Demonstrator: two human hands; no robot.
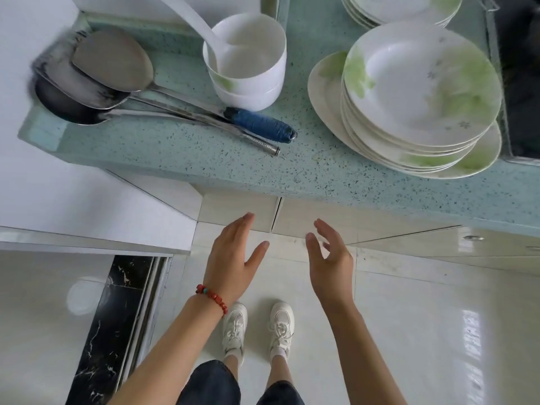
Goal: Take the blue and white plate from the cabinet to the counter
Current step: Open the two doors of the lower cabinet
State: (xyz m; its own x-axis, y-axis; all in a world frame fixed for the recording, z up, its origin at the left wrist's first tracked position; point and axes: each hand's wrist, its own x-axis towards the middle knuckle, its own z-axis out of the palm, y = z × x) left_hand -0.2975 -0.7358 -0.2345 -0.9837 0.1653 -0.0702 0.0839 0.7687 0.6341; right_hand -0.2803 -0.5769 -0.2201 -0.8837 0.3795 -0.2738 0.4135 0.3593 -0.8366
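- While I stand square to the closed cabinet doors [239, 213], my left hand [233, 258] and right hand [328, 258] hang spread and empty, touching nothing, palms turned inward as if to take the door edges.
- The blue and white plate is not visible; I judge it sits behind those doors.
- Beyond, the tabletop [175, 150] is crowded: spatulas [114, 62], stacked bowls [248, 68], green-flowered plates [420, 92], leaving bare space near the front edge.

My counter [181, 147] is speckled teal; plates [420, 83] white with green blotches; spatula handle [260, 124] blue; my bracelet [211, 298] red; shoes [233, 328] white.
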